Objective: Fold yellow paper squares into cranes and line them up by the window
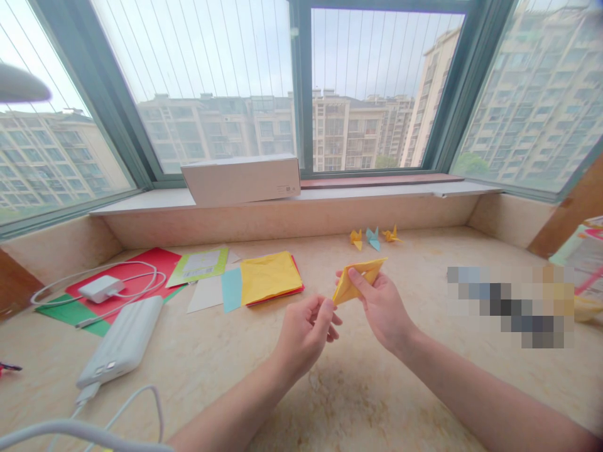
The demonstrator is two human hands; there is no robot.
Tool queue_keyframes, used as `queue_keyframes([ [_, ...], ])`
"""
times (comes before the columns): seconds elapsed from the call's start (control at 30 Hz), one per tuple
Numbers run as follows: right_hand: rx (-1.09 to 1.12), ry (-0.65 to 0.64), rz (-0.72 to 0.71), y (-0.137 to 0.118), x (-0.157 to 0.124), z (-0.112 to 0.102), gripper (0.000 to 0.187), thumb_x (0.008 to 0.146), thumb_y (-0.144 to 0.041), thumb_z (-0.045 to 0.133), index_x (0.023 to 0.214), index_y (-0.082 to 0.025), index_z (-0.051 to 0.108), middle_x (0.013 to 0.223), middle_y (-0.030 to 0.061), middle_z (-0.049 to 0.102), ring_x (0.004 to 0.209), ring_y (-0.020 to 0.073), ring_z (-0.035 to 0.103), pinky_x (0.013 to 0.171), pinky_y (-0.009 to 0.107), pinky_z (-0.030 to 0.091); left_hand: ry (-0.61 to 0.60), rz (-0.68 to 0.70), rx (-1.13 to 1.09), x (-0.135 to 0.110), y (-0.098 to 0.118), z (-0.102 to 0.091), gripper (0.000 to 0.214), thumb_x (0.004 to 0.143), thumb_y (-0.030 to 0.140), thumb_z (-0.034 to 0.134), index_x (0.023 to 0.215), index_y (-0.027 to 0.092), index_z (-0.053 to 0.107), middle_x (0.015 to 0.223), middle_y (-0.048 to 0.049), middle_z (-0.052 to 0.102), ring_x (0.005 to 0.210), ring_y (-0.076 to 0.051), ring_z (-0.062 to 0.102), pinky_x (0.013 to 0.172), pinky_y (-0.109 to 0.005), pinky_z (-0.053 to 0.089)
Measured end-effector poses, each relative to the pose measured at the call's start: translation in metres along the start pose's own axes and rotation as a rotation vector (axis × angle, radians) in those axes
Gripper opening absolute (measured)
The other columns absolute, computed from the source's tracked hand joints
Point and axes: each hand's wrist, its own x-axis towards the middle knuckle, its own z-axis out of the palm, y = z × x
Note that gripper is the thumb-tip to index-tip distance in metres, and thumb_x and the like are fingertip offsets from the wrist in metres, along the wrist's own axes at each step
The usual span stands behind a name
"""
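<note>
And here, low over the table, the left hand pinches the near corner of a folded paper, its other fingers curled loosely! The right hand grips the far side, thumb pressed on top, fingers tucked behind. What a look: bright yellow, slanted, four-sided, sharp at both ends, layers showing along the edge. Beyond, left, a yellow stack shows red underneath; farther back, three little paper birds, yellow, blue, yellow, stand in line!
</note>
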Motion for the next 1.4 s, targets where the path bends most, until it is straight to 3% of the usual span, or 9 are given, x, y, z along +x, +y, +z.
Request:
queue_keyframes([
  [0.3,0.047,-0.016,0.025,-0.004,0.000,0.001,0.032,0.072,-0.045,0.081,0.088,-0.019,0.072,0.087,0.0067,0.075,0.089,0.0253,0.069,0.082,0.041,0.053,-0.047,-0.050,-0.057,0.002,0.002,0.002,0.033,0.093,0.046,0.052,0.083,0.015,0.059,0.078,-0.0074,0.072,0.054,-0.014,0.068,0.048,-0.023,0.053],
  [0.63,-0.056,-0.095,0.061,0.002,-0.009,0.003,0.026,0.077,-0.043,0.078,0.087,-0.019,0.074,0.087,0.0050,0.076,0.082,0.0204,0.068,0.085,0.036,0.048,-0.098,-0.113,-0.099,0.002,0.000,0.003,0.045,0.091,0.056,0.050,0.084,0.013,0.061,0.073,-0.0076,0.070,0.050,-0.015,0.067,0.043,-0.022,0.051],
  [0.9,-0.088,-0.163,0.127,0.001,-0.013,0.003,0.025,0.074,-0.039,0.081,0.090,-0.020,0.076,0.088,0.0039,0.076,0.083,0.0188,0.066,0.080,0.032,0.048,-0.067,-0.062,-0.072,0.003,-0.001,0.002,0.041,0.092,0.051,0.052,0.079,0.014,0.061,0.069,-0.0052,0.069,0.050,-0.014,0.067,0.045,-0.022,0.051],
  [1.2,-0.050,-0.053,0.159,0.003,-0.015,0.005,0.030,0.076,-0.047,0.078,0.079,-0.017,0.072,0.074,0.0029,0.073,0.067,0.0159,0.064,0.068,0.029,0.047,-0.114,-0.025,-0.002,0.000,-0.007,0.006,0.044,0.093,0.052,0.049,0.080,0.013,0.061,0.070,-0.0066,0.070,0.051,-0.013,0.066,0.045,-0.021,0.050],
  [1.3,-0.060,-0.113,0.144,0.000,-0.011,0.004,0.032,0.078,-0.048,0.076,0.084,-0.017,0.073,0.078,0.0034,0.074,0.073,0.0170,0.066,0.074,0.030,0.048,-0.096,-0.051,-0.058,0.000,-0.007,0.007,0.043,0.094,0.053,0.047,0.087,0.013,0.060,0.074,-0.0059,0.070,0.049,-0.013,0.067,0.043,-0.020,0.049],
  [1.4,-0.016,-0.263,0.120,-0.005,-0.009,0.005,0.037,0.086,-0.053,0.065,0.092,-0.018,0.075,0.092,0.0067,0.075,0.089,0.0202,0.067,0.090,0.034,0.047,-0.031,-0.061,-0.145,0.003,-0.003,0.004,0.040,0.094,0.053,0.047,0.093,0.014,0.057,0.075,-0.0038,0.069,0.047,-0.013,0.066,0.042,-0.021,0.049],
])
